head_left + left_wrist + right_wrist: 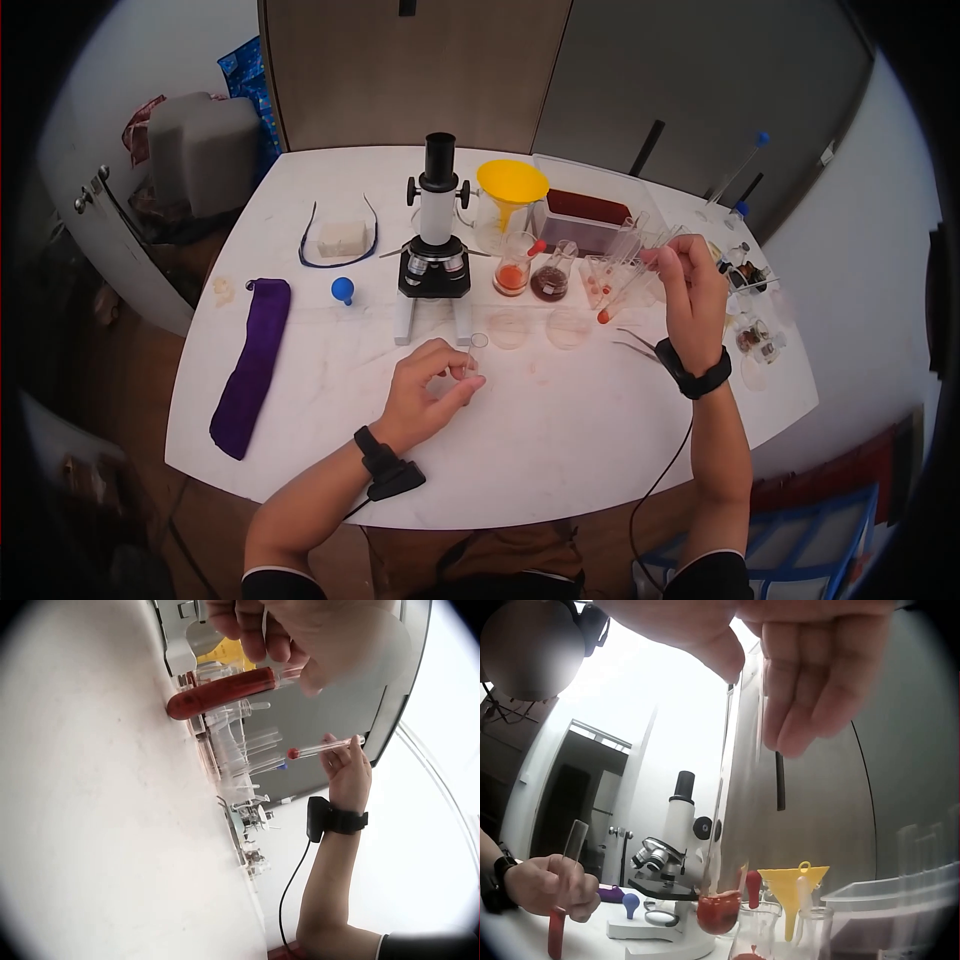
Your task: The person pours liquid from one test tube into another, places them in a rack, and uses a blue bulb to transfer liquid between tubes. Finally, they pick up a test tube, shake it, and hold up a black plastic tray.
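My left hand (425, 392) grips the upper part of a glass test tube (221, 694), which stands close over the white table. Red liquid fills much of that tube. Off to the right, my raised right hand (697, 295) pinches a second test tube (721, 904) near its top. This one hangs tilted in the head view, with a small amount of red liquid in its rounded bottom. Behind it are a conical flask of dark liquid (550, 284) and a flask of orange-red liquid (511, 280).
A microscope (435, 225) stands mid-table, with a yellow funnel (512, 180) to its right. Petri dishes (568, 328) and tweezers (637, 345) lie in front. Safety glasses (304, 240), a blue rubber bulb (343, 289) and a purple pouch (252, 365) are at left.
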